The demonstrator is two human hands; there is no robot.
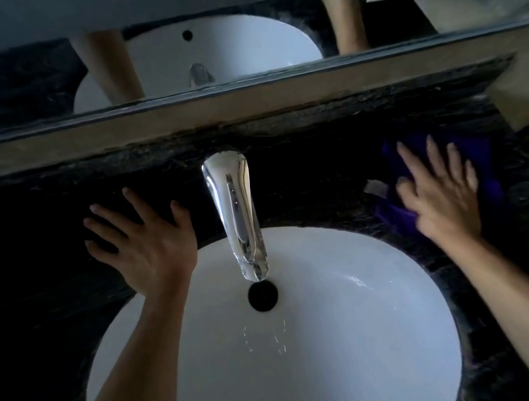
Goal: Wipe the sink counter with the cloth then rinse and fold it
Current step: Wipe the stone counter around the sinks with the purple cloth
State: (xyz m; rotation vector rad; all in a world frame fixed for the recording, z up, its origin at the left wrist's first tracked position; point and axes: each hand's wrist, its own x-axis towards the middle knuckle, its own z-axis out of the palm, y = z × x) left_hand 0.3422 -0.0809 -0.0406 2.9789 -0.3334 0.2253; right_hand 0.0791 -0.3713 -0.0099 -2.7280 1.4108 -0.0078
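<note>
- Right hand (440,191) lies flat, fingers straight and spread, pressing the purple cloth (397,214) on the bench (25,273) right of the tap (238,218).
- Left hand (142,238) rests open, fingers splayed, on the bench left of the tap.
- Cloth is bunched; its long axis cannot be told.
- Dark stone bench surrounds a white sink (365,340); a mirror (29,81) is behind.

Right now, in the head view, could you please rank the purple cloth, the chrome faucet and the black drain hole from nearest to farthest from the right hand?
1. Purple cloth: under the right hand, right counter.
2. Chrome faucet: centre, behind the basin.
3. Black drain hole: inside the white basin, below the spout.
</note>
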